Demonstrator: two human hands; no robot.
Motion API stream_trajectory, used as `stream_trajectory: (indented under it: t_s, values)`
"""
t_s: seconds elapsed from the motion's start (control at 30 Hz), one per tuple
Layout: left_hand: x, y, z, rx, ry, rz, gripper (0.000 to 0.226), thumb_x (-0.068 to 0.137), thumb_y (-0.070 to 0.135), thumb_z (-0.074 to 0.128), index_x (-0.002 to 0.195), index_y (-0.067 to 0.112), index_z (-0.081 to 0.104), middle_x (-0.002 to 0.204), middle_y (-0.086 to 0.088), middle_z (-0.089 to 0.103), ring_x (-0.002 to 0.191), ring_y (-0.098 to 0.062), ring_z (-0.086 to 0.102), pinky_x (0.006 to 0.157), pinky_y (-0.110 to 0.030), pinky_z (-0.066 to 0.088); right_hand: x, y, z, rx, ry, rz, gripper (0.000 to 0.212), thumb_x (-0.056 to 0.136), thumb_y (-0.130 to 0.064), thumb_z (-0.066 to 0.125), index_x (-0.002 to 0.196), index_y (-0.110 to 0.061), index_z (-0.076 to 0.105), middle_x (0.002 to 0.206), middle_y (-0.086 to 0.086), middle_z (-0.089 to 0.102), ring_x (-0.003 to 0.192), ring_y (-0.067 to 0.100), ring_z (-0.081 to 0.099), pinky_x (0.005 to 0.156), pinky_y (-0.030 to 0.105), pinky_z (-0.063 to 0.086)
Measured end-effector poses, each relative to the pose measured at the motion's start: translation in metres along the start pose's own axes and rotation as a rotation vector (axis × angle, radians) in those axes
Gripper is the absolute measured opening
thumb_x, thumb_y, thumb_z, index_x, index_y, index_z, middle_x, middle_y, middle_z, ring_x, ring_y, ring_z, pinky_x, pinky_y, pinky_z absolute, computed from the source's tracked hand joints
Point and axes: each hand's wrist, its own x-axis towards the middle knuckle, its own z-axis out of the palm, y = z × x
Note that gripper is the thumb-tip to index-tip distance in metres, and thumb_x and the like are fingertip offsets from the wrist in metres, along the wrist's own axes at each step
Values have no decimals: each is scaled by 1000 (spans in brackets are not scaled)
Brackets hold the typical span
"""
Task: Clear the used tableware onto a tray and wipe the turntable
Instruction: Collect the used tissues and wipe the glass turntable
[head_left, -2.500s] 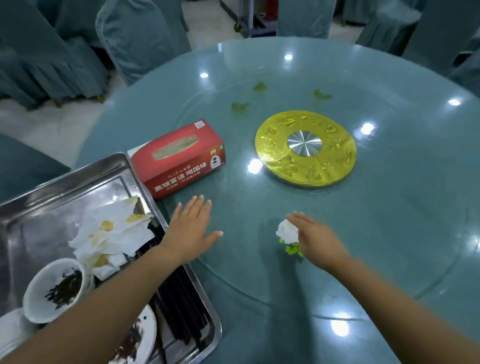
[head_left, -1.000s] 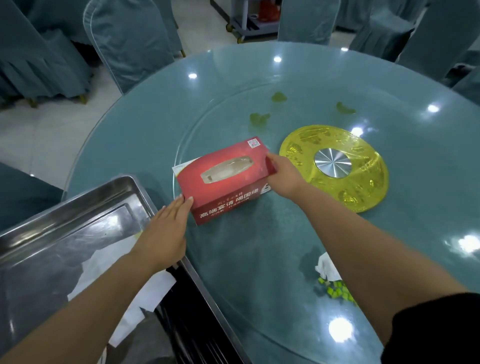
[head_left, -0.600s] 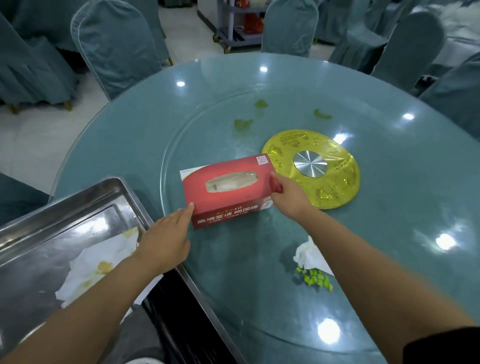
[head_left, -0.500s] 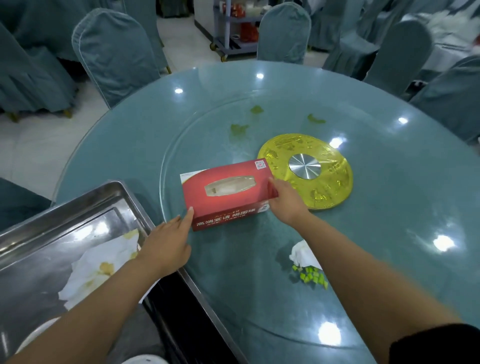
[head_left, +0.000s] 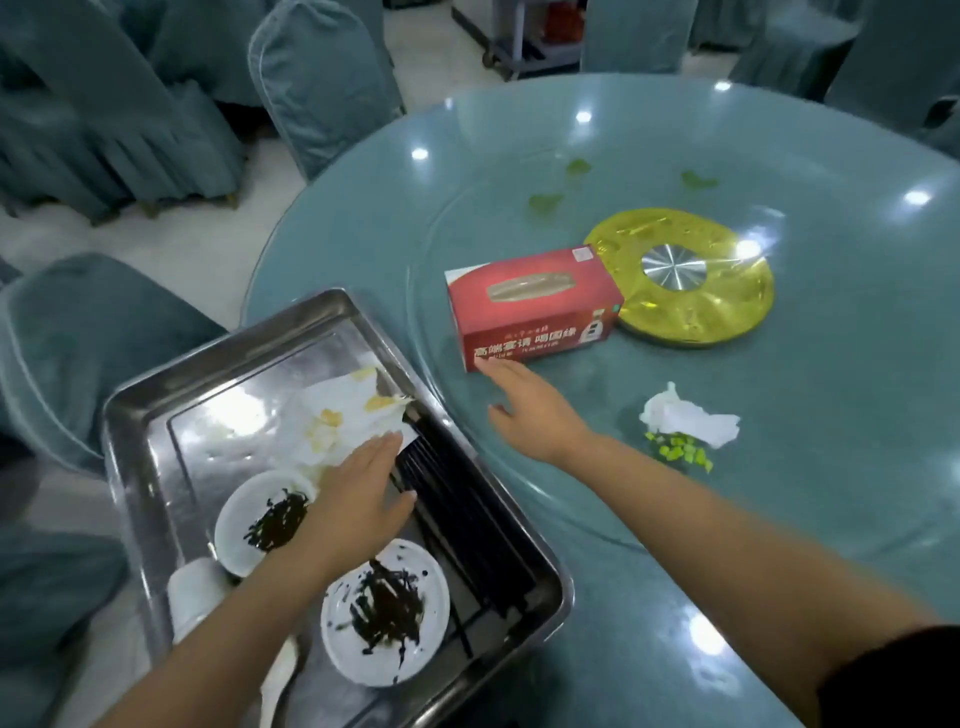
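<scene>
The left hand (head_left: 358, 499) is lying flat, fingers straight, on soiled napkins in the tray (head_left: 156, 410) near left. The right hand (head_left: 535, 410), its grip spread, is touching the tissue box (head_left: 535, 306) on the turntable (head_left: 779, 467). Wiping seems underway; next likely means pulling a tissue for the green scraps (head_left: 680, 454).

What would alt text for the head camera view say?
A person's left hand reaches into a steel tray of dirty dishes, while the right hand touches a red tissue box on a glass turntable.
</scene>
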Motion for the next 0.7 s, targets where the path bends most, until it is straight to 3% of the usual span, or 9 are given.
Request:
stream_trajectory:
  t_s: [0.17, 0.3, 0.47, 0.7]
  values:
    - [-55, -32, 32, 31, -8, -49, 73, 94, 39, 53, 152, 17, 16, 157, -1, 23, 143, -17, 21, 114, -28, 19, -42, -23, 66, 29, -263, -61, 59, 94, -6, 42, 149, -17, 28, 154, 5, 29, 144, 18, 22, 113, 26, 20]
    - [-85, -51, 54, 3, -40, -183, 73, 93, 36, 55, 151, 12, 19, 157, -6, 21, 145, -19, 19, 117, -30, 17, -67, -28, 106, 64, -402, -57, 59, 95, -11, 47, 150, -18, 27, 153, 5, 31, 140, 19, 30, 113, 28, 26]
    - [-113, -69, 81, -58, -96, -265, 75, 89, 37, 56, 151, 15, 20, 157, -5, 23, 143, -19, 23, 118, -34, 22, -92, -27, 131, 115, -403, 4, 60, 92, -10, 49, 149, -18, 30, 149, 5, 37, 134, 20, 38, 111, 31, 32]
    - [-121, -63, 91, -141, -69, -311, 76, 93, 34, 55, 152, 12, 13, 160, -5, 12, 147, -18, 12, 116, -27, 12, -109, -24, 138, 142, -389, 69, 59, 92, -11, 49, 148, -18, 32, 150, 1, 37, 135, 16, 37, 111, 26, 31]
